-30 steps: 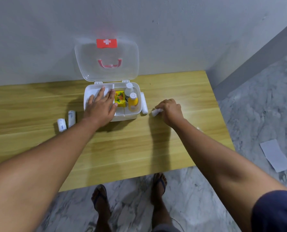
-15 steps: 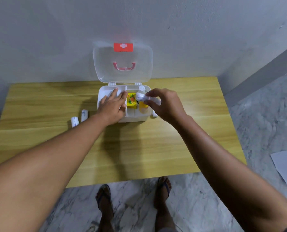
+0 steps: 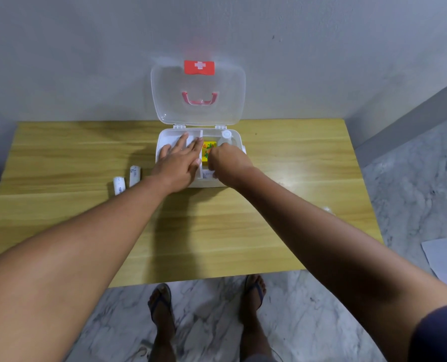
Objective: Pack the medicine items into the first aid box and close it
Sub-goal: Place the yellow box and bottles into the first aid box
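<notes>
A white cross on a red tag (image 3: 199, 67) marks the top edge of the open lid (image 3: 170, 100), beyond both hands. Dark print runs along the two white rolls (image 3: 119, 185) left of the left hand (image 3: 176, 163); it is too small to read. The yellow box (image 3: 206, 152) between the hands carries a printed picture, its lettering illegible.

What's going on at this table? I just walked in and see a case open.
A person is packing a first aid box on a wooden table; its clear lid stands open. The left hand lies flat over the box's left compartment, while the right hand reaches into the middle, seemingly setting down a small white item. A yellow packet and a white-capped bottle are inside. Two white rolls wait on the table, left of the box.
</notes>
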